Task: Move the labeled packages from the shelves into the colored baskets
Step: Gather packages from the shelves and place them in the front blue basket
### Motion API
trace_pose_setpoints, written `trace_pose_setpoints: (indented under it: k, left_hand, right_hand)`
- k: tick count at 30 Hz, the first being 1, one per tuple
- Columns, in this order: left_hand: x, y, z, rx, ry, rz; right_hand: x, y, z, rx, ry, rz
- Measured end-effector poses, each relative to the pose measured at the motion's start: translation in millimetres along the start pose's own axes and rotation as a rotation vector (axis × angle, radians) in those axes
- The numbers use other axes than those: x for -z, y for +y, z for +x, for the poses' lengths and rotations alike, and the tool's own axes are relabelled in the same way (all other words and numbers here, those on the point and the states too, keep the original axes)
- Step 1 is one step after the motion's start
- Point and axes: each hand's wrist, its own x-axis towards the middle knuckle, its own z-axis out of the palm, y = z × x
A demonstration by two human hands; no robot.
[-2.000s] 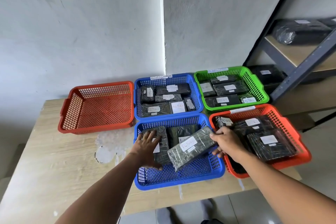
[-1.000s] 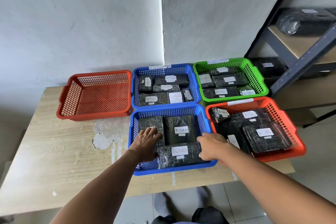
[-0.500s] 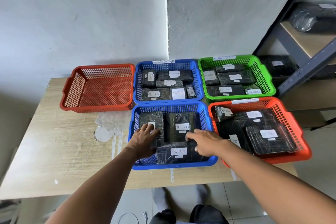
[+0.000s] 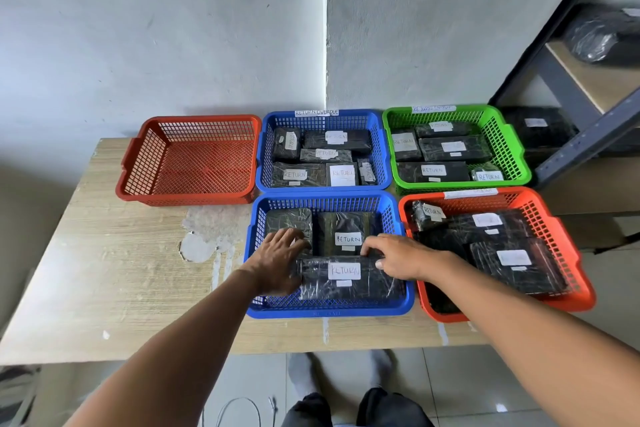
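The near blue basket [image 4: 329, 313] holds three black wrapped packages. A long package labeled RETURN [image 4: 346, 286] lies across its front. My left hand [image 4: 280, 262] rests with spread fingers on the left package [image 4: 287, 218], against the long package's left end. My right hand [image 4: 398, 258] pinches the long package's right end, fingers curled over its far edge and thumb on top. A third package labeled RETURN [image 4: 346, 229] lies behind, between my hands.
On the wooden table [image 4: 121, 270] stand an empty red basket [image 4: 190, 163], a far blue basket [image 4: 381, 149], a green basket [image 4: 512, 156] and a near orange basket [image 4: 568, 260], the last three with labeled packages. A metal shelf [image 4: 588, 135] at right holds black packages [image 4: 536, 125].
The long package went from tilted in my right hand down to flat at the front of the near blue basket. My right hand slid along it toward its right end.
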Motion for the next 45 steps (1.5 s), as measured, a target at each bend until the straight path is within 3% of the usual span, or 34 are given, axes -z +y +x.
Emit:
trace_pose_setpoints:
  k: [5, 8, 11, 15, 22, 26, 28, 32, 37, 45]
  left_hand:
    - [12, 11, 28, 0.122, 0.152, -0.280]
    - [24, 34, 49, 0.363, 0.197, -0.623]
    - [29, 51, 68, 0.558, 0.129, -0.796]
    - [23, 65, 85, 0.677, 0.058, -0.839]
    - [27, 77, 98, 0.763, 0.033, -0.850]
    - [23, 66, 94, 0.700, 0.108, -0.781]
    - [23, 58, 85, 0.623, 0.151, -0.573]
    - [17, 30, 63, 0.489, 0.027, -0.181]
    - [15, -4, 41, 0.236, -0.035, -0.091]
    - [10, -21, 30, 0.212, -0.173, -0.005]
  right_hand:
    - [15, 11, -6, -0.006, 0.201, 0.119]
    - [24, 25, -9, -0.051, 0.347, 0.225]
    - [29, 39, -13, -0.102, 0.452, 0.281]
    - [29, 54, -18, -0.183, 0.592, 0.450]
    - [22, 61, -24, -0.212, 0.604, 0.550]
    - [17, 58, -20, -0.195, 0.590, 0.568]
    - [18, 54, -20, -0.169, 0.546, 0.554]
    - [17, 46, -18, -0.073, 0.389, 0.511]
    - [17, 29, -13, 0.052, 0.280, 0.352]
    - [-2, -2, -4, 0.119, 0.162, 0.175]
